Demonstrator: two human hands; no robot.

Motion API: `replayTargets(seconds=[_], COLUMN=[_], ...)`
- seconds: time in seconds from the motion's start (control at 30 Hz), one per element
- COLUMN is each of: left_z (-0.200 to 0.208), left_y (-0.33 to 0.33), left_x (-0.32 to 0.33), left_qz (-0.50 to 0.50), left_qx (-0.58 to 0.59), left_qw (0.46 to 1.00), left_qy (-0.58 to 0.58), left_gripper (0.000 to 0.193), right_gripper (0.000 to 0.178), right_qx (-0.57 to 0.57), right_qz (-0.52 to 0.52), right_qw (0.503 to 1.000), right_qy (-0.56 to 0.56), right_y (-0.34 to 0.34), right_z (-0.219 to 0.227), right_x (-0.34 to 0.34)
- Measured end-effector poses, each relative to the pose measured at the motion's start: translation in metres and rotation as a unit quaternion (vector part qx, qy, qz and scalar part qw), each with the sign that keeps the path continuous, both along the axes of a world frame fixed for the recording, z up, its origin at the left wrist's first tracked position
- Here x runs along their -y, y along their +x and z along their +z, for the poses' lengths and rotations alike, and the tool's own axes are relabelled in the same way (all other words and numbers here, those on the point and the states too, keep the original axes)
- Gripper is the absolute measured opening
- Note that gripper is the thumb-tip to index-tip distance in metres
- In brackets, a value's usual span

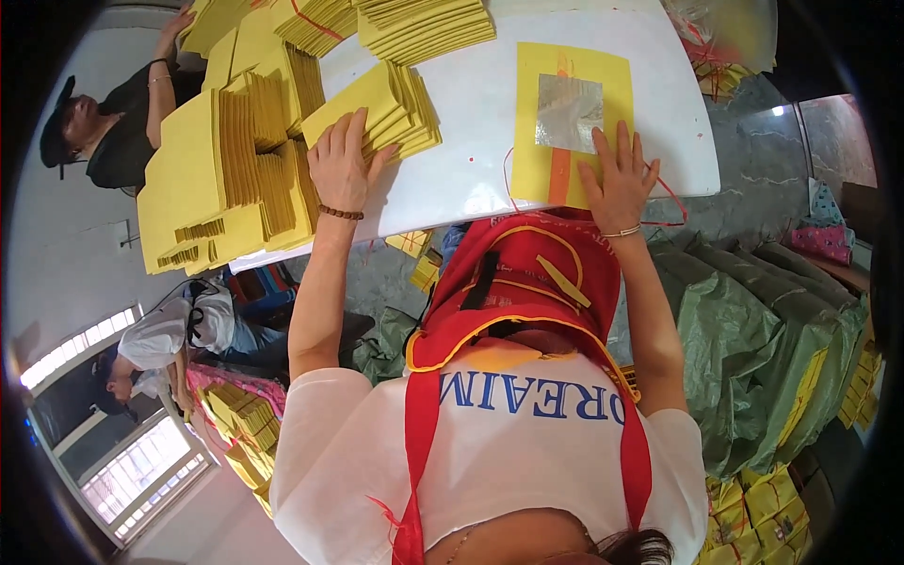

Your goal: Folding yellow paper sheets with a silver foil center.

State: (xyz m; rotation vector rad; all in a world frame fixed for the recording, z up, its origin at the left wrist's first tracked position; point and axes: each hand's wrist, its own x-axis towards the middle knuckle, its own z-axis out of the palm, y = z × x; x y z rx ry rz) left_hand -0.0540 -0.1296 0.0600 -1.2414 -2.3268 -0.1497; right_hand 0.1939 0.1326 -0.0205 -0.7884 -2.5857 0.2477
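My left hand [343, 168] lies flat with fingers spread on the near edge of a fanned stack of yellow paper sheets [386, 105] on the white table [471, 113]. My right hand [619, 179] presses flat on the lower part of a single yellow sheet [573, 68] that carries a square of silver foil [568, 113] and an orange stripe [560, 169]. Neither hand grips anything. A bead bracelet sits on my left wrist and a thin bangle on my right.
More yellow paper stacks [235, 169] crowd the table's left side and far edge [424, 28]. One person in black [118, 122] sits at the far left, another in white [165, 339] bends lower left. Green tarp-covered bundles [763, 330] lie to the right, tied yellow packs [763, 518] below.
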Motion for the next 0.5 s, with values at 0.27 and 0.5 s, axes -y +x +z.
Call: replayTargets(seconds=[0.27,0.5], left_z=[0.0005,0.0020], left_y=[-0.0039,-0.0009], left_x=[0.0021,0.0012], left_qz=[0.001,-0.009], left_qx=[0.015,0.014], left_qw=[1.000,0.999], left_qy=[-0.024,-0.032], left_gripper=[0.046,0.046], right_gripper=[0.049,0.049], right_qx=[-0.016,-0.017], right_qz=[0.004,0.003], right_qw=[1.000,1.000], right_qy=[-0.011,-0.002], right_y=[0.0007,0.0000], right_z=[-0.0020,-0.0032], right_x=[-0.0008,-0.0008])
